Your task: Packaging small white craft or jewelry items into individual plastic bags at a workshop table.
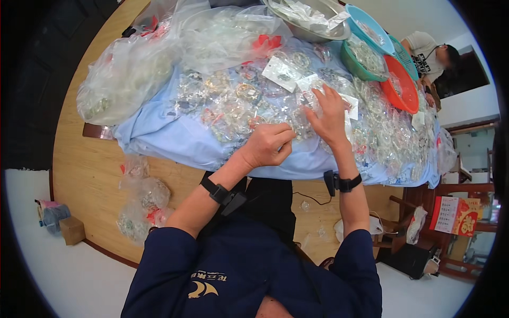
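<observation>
My left hand is curled with its fingers together above the near edge of a table covered in light-blue cloth. Whether it pinches something small is hidden. Farther to the right, my right hand spreads its thumb and fingers over clear plastic packets, partly covering white cards beneath it. Around both hands lie many clear packets with what look like bracelets and other small jewellery. A white card packet lies just beyond my right hand, and a gold-coloured round piece shows through its wrapping beyond my left hand.
Large filled plastic bags crowd the left and far side. A metal basin, a blue basket, a green basket and a red basket stand back right. Another person is beyond them. Filled bags lie on the floor.
</observation>
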A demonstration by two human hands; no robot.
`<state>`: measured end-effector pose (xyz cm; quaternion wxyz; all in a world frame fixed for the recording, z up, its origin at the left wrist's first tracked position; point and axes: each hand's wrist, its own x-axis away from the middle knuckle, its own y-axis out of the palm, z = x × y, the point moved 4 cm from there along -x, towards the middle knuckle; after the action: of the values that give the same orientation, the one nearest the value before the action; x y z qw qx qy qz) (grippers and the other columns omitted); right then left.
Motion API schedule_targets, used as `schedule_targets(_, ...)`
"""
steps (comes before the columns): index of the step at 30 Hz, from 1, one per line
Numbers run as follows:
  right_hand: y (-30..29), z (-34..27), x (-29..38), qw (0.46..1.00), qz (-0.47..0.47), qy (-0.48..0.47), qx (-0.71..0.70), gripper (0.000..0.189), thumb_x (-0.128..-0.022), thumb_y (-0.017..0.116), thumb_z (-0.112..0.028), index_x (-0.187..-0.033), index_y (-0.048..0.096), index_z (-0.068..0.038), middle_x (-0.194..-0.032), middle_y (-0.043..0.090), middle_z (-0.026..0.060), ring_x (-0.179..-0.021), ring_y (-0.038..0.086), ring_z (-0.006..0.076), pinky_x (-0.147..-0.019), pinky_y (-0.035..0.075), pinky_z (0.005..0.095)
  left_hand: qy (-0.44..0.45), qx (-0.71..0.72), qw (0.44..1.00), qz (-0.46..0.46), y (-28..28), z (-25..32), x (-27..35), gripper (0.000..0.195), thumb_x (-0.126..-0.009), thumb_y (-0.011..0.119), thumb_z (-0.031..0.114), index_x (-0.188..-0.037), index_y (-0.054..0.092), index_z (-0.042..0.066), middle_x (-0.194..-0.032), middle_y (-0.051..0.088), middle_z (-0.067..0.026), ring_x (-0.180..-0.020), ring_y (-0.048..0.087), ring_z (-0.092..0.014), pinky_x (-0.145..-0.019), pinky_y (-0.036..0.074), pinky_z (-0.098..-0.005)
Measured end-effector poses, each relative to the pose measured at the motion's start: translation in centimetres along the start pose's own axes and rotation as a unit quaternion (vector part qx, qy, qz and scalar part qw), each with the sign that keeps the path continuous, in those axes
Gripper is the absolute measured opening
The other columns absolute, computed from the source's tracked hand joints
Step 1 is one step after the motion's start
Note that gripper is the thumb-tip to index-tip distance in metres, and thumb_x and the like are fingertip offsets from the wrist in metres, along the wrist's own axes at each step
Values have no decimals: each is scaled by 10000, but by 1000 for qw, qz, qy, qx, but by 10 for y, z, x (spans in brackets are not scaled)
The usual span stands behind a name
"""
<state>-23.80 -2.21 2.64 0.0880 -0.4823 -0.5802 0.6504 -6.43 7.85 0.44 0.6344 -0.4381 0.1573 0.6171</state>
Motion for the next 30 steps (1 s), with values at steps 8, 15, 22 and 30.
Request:
schedule_targets(8,39,-35,-66,998,-23,-56,-32,571,-735,761,-220,-1256,594,-60,-1331,537,230,-1188,509,445,-998,418,501,5,-17,1000,-3,1,1,-2,163,-670,622,-14,-825,615,33,-728,565,-80,-597,598,-273,-515,469,-369)
schedule_targets(15,51,-12,-56,999,-26,-41,7,291,-728,660,-70,-1019,662,-77,-1021,672,140,-901,603,344,-800,487,442,13,-7,1000,5,1,2,0,156,-666,627,-9,-814,608,35,-715,550,-78,-584,586,-273,-500,458,-372)
schedule_targets(22,8,12,-16,996,48,-28,65,301,-743,594,1,-998,725,-93,-1065,709,110,-999,633,334,-872,512,417,47,-48,997,-34,4,11,6,165,-629,638,-5,-788,613,33,-744,595,-75,-575,595,-241,-492,466,-340)
schedule_targets(30,-5,31,27,998,34,45,-6,328,-773,574,53,-1021,737,-86,-1164,685,142,-1145,590,381,-982,471,436,95,-27,993,-59,20,45,18,156,-613,643,13,-756,591,46,-715,563,-61,-579,580,-230,-492,465,-343)
